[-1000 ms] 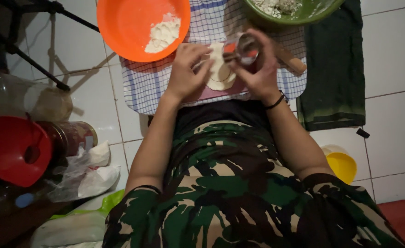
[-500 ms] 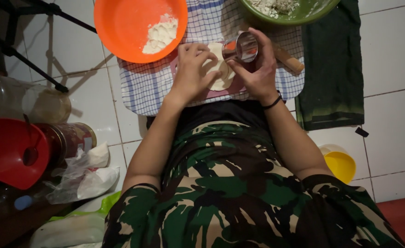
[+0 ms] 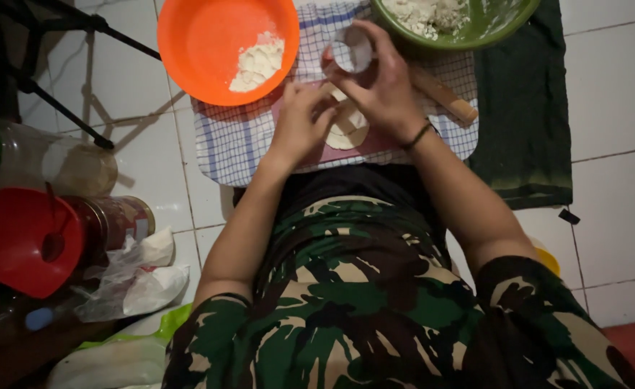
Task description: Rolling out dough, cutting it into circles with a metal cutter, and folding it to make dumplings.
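dough disc (image 3: 347, 128) is lying flat on a pinkish board (image 3: 382, 144) over the blue-checked cloth (image 3: 238, 140), low and central where both hands can be reaching it. the left hand (image 3: 301, 122) is pressing its fingers down on the disc's edge, seemingly pinning it in place, while the right hand (image 3: 383, 86) is gripping a round metal ring cutter (image 3: 351, 52) lifted just above it, open end tilted toward the camera. a wooden rolling pin (image 3: 443, 94) is resting behind the right wrist. the orange bowl (image 3: 209, 43) with flour and the green bowl (image 3: 501, 21) are sitting at the cloth's far corners. at the left, a red-lidded jar (image 3: 108, 220), a clear bottle (image 3: 51, 162) and crumpled plastic bags (image 3: 141, 277) are lying on the tiles.
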